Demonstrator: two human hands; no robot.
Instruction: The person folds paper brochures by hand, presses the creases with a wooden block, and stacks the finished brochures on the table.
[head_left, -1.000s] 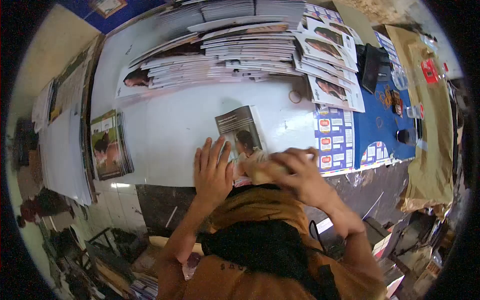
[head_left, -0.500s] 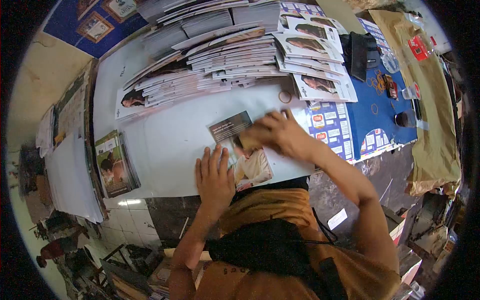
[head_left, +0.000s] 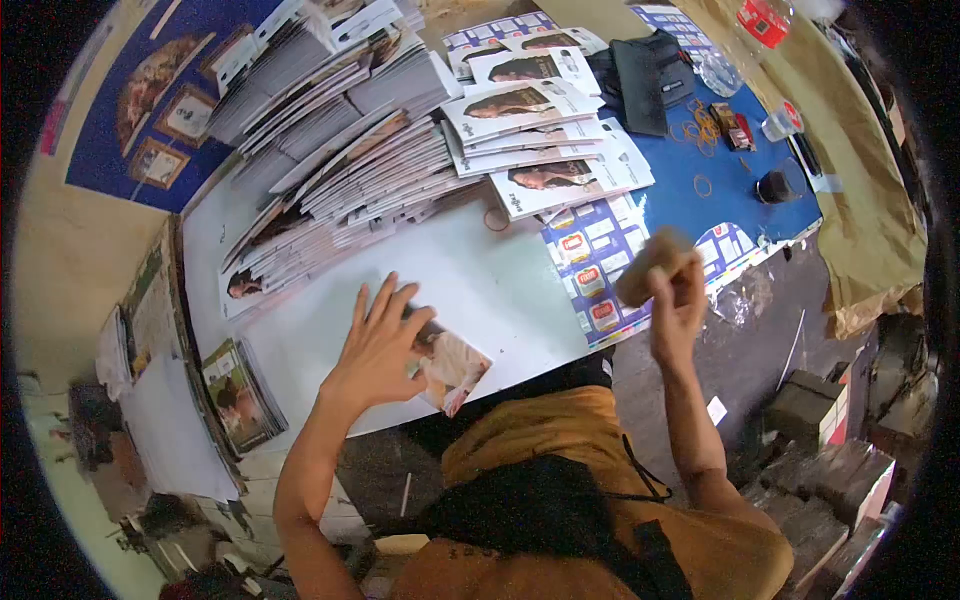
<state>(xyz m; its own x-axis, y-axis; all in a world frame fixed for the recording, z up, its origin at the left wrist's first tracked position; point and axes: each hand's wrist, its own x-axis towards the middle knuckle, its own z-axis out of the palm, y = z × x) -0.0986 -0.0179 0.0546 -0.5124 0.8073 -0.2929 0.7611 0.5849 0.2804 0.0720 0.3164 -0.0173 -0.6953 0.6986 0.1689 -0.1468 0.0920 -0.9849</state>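
Observation:
My left hand (head_left: 375, 350) rests at the left side of a folded brochure (head_left: 455, 370) with a photo of a person in a light top. Its fingers are spread, with the thumb and a fingertip touching the brochure. Off to the right, above the table's front edge, my right hand (head_left: 678, 310) grips a brown block (head_left: 655, 265). Blur hides what the block is made of. On the white tabletop (head_left: 520, 310), the brochure lies close to the front edge.
Tall piles of folded brochures (head_left: 370, 170) fill the back, beside more white brochures (head_left: 560, 150). A small stack of brochures (head_left: 240, 395) lies at the left. Rubber bands (head_left: 700, 128), a black pouch (head_left: 640, 85) and a dark drink cup (head_left: 780, 183) sit on the blue surface at right.
My right hand has moved off the brochure to the right, carrying the brown block. The brochure's dark upper part no longer shows. The head view has turned; my left hand stays by the brochure.

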